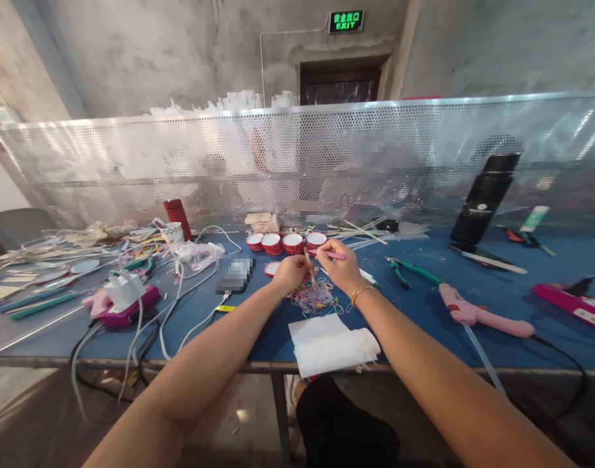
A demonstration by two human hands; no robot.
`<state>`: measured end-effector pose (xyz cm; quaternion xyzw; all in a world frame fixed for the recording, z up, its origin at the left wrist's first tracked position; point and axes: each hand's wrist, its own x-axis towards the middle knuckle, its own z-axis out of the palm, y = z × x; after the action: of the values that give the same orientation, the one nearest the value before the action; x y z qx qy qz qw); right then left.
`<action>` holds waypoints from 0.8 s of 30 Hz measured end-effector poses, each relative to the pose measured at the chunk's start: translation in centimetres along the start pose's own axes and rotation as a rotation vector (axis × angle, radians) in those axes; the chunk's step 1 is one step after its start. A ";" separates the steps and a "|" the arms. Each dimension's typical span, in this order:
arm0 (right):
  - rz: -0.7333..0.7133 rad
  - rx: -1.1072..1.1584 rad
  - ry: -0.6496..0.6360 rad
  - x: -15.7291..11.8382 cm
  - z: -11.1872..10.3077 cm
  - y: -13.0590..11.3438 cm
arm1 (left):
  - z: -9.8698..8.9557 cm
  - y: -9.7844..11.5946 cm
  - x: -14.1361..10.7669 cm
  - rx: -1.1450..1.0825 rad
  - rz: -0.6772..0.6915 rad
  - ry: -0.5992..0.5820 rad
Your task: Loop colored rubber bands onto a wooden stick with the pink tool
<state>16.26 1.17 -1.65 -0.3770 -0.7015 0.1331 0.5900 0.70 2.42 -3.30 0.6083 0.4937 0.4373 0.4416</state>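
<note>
My left hand (290, 274) is closed, pinching a thin, flat, pale brown stick (306, 255) upright between thumb and fingertips. A pink pen (335, 255) sits in the closed fingers of my right hand (343, 265), its tip pointing at the stick. Below both hands spreads a tangled pile of thin coloured loops (317, 300). Just beyond them stands a row of red patterned cups with white tops (292, 242). Nearer to me lies a folded white cloth or paper (332, 344), over the table's front edge.
Left are a phone (235, 274), white cables, a magenta power strip (126, 311) and cluttered sticks. At right lie green-handled pliers (417, 269), a pink glue gun (487, 318) and a black bottle (485, 198). A perforated metal screen (180, 156) runs along the back.
</note>
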 end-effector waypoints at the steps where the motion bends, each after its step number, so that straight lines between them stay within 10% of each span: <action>1: -0.008 -0.001 0.002 0.0 0.0 0.0 | 0.0 0.1 0.0 0.004 -0.002 0.003; 24: -0.055 -0.007 -0.023 0.0 -0.1 -0.1 | -0.1 -0.2 0.2 0.023 0.035 -0.009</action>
<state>16.27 1.06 -1.56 -0.3578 -0.7189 0.1187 0.5840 0.56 2.65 -3.45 0.6240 0.4858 0.4365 0.4291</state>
